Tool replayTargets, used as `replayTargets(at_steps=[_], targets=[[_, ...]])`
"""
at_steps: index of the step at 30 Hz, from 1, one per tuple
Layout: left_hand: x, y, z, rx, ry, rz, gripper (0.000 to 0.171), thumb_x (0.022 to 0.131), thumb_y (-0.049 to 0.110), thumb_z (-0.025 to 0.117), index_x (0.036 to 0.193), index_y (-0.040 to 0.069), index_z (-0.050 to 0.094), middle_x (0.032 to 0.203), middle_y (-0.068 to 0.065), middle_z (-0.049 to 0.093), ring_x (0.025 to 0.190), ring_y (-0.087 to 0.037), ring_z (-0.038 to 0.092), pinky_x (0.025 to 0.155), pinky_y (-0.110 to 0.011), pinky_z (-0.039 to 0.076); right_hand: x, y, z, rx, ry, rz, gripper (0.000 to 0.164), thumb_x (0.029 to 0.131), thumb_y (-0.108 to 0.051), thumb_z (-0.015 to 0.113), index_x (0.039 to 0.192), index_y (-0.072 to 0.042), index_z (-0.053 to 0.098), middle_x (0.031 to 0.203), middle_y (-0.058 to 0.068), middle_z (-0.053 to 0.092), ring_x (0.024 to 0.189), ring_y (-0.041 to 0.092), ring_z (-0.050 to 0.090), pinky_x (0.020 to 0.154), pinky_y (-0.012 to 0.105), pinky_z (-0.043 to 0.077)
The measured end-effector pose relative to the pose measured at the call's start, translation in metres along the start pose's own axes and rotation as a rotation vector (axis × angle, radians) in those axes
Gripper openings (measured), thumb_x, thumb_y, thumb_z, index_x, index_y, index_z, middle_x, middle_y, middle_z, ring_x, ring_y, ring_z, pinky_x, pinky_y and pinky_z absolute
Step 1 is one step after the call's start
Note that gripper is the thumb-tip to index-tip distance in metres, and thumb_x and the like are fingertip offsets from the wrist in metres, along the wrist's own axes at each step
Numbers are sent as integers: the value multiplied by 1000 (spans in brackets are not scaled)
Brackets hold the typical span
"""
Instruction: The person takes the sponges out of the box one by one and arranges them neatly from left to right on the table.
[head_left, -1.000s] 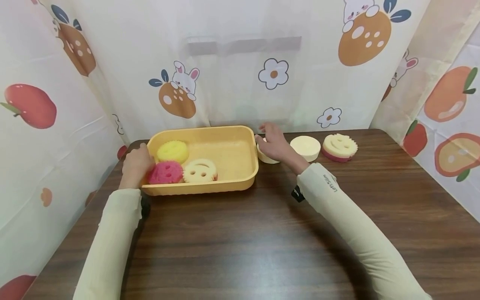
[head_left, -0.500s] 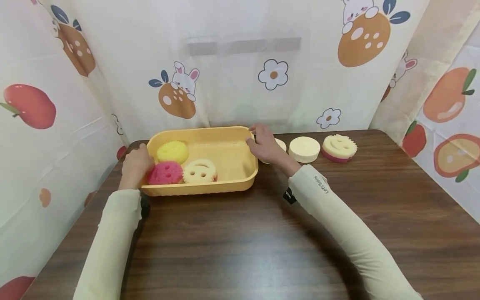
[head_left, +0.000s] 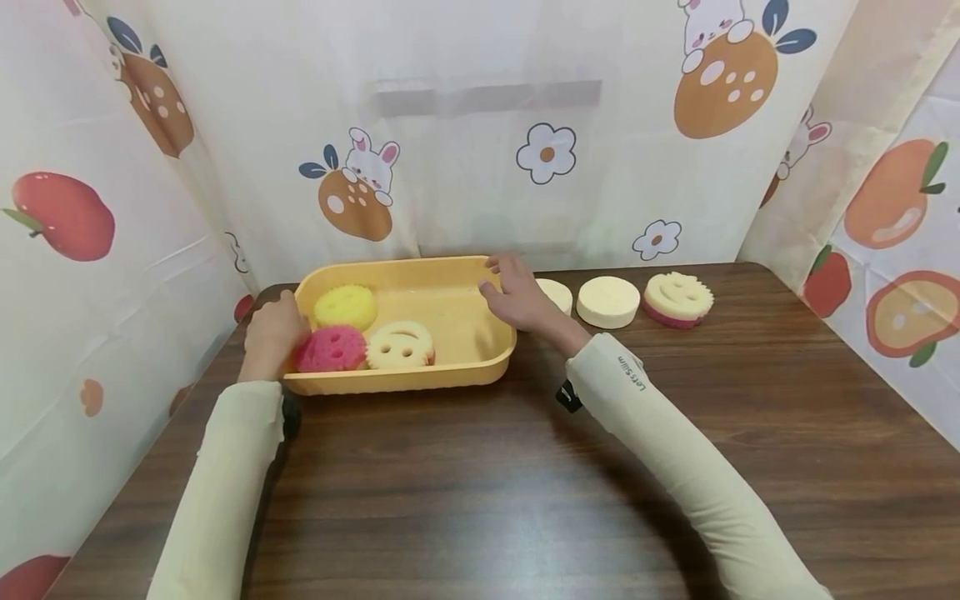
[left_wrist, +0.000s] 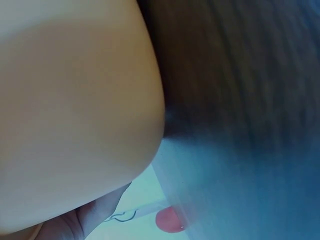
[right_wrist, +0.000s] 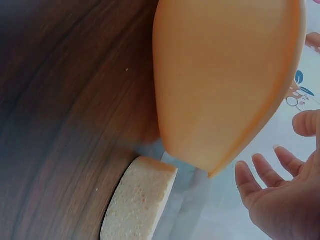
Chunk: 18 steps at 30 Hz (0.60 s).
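Note:
A yellow plastic tray (head_left: 420, 379) stands at the back of the table. My left hand (head_left: 272, 332) holds its left end, with the fingertips mostly hidden. The tray's wall fills much of the left wrist view. Inside lie a yellow sponge (head_left: 347, 307), a pink smiley sponge (head_left: 333, 348) and a cream smiley sponge (head_left: 401, 345), all towards the left. My right hand (head_left: 519, 297) is over the tray's right end, fingers spread and holding nothing. In the right wrist view, its fingers (right_wrist: 267, 172) are apart from the rim.
Right of the tray, a round cream sponge (head_left: 557, 297) is partly behind my right hand. Another round cream sponge (head_left: 608, 301) and a cream-and-pink smiley sponge (head_left: 677, 297) continue the row. A printed curtain (head_left: 465, 167) rises behind the table (head_left: 480, 483).
My right hand has moved left from above the nearest round cream sponge to the tray's right end, uncovering more of that sponge. The left hand has stayed at the tray.

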<state>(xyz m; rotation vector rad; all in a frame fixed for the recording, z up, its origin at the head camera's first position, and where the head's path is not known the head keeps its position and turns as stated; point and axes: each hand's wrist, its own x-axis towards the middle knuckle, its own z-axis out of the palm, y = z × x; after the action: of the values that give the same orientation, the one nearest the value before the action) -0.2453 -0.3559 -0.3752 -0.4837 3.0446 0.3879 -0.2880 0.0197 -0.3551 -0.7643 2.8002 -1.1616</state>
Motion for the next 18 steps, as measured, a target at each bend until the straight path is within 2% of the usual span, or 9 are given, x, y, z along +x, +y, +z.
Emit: replayTargets(at_steps=[8,18], targets=[[0,1,3,-2,-4,0,50,98,18,46,135,-12,33,108,-34,53,88,-43,57,80,-59,56,1,-5,10,-32,-21,-23,49,103,-30,44,140,0,38,142,21,40,134,34,40,113,47,36],[1,1,0,-2,-12,-12,53,97,18,48,137,-12,31,108,-34,52,88,-43,57,80,-59,57,5,-12,19,-51,-64,-4,50,103,-36,42,142,-5,37,145,19,41,137,35,40,113,48,36]])
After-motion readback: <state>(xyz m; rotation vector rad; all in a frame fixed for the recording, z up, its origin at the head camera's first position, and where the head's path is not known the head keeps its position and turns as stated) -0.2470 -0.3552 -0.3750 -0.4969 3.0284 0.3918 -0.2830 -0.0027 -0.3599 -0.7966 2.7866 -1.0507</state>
